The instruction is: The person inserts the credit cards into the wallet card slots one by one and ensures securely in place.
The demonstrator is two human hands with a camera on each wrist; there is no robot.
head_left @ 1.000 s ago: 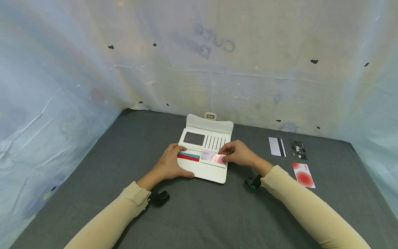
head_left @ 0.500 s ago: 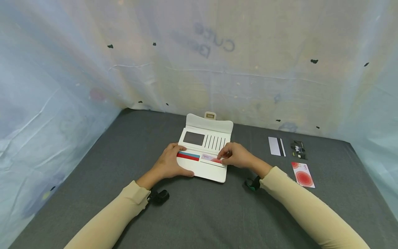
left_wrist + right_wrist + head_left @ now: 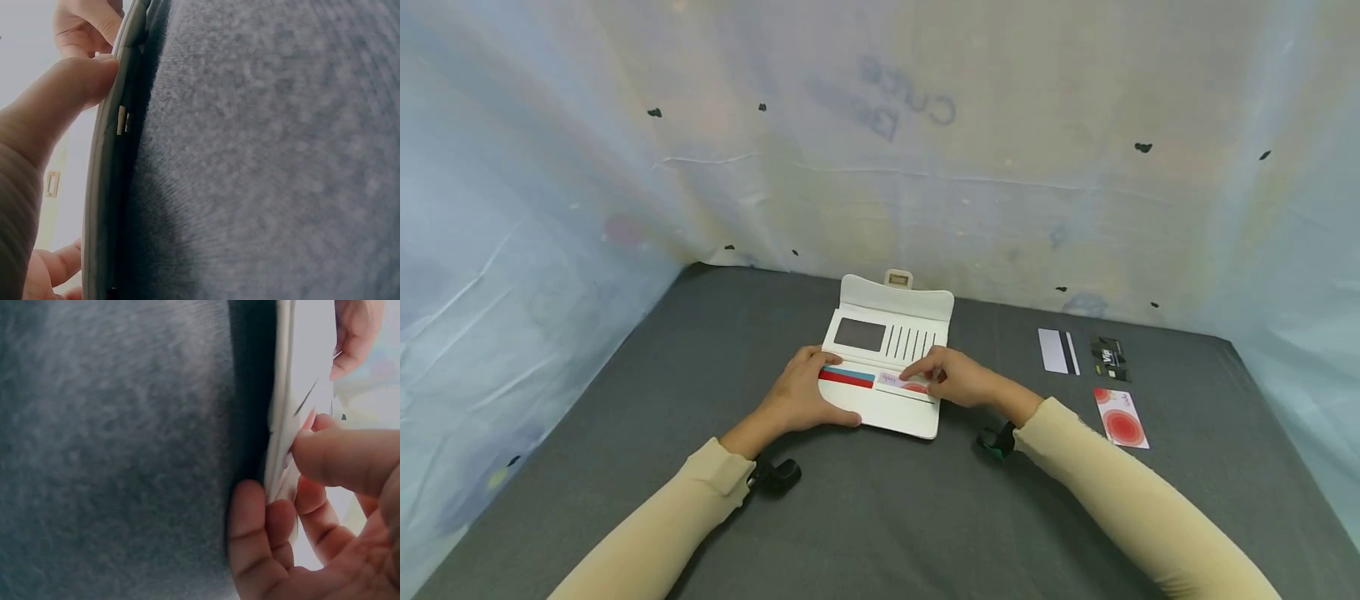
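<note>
The left hand (image 3: 801, 398) is laid on the near-left part of the open white wallet (image 3: 886, 358), thumb hooked round its front edge, fingers curled over the top. The right hand (image 3: 955, 377) pinches a pink card (image 3: 901, 382) sitting partly in a slot beside a red-and-blue card (image 3: 847, 376). The wallet lies flat mid-way on the grey cloth (image 3: 880, 517). Farther right, 3 cards are seen: a red-circle card (image 3: 1121, 417), a white card (image 3: 1057, 351) and a black card (image 3: 1107, 358).

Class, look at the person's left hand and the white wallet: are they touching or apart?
Touching. In the head view the left hand rests on the white wallet's left end, thumb along its near edge; the left wrist view shows a finger against the edge.
</note>
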